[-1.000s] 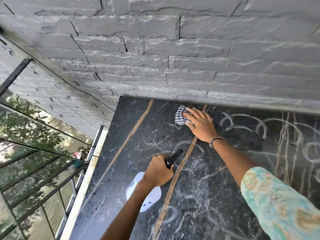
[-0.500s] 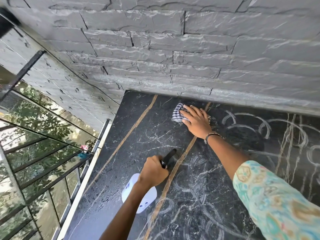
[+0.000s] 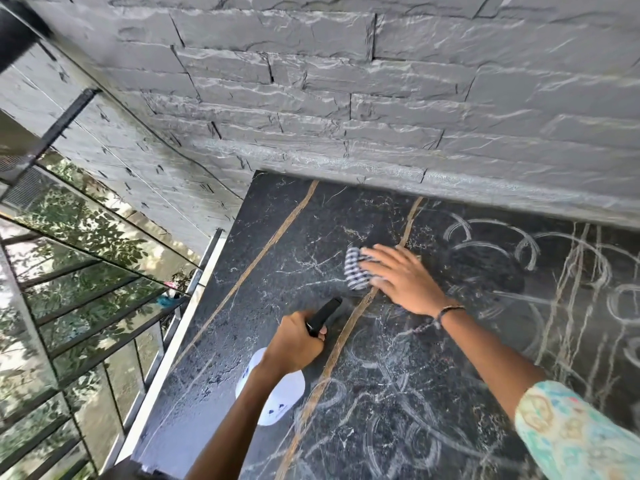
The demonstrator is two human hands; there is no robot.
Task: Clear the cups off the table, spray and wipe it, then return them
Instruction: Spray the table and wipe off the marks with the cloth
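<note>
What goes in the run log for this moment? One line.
phase: wiping | right hand: flat on checked cloth | left hand: grips spray bottle | table: smeared | cups: none visible

Ahead of me a wall of rough grey stone blocks [image 3: 346, 91] fills the upper part of my view, its courses split and ridged, and it bends round to my left where it runs on as a paler, smoother stretch. Below that left stretch of the wall a glass railing [image 3: 86, 289] with dark metal bars drops away, and green leafy branches [image 3: 79, 230] show through and in its panes. At the foot of the railing, near the wall's lower corner, sits something small in pink and teal [image 3: 169, 292], too blurred for me to tell what it is.
</note>
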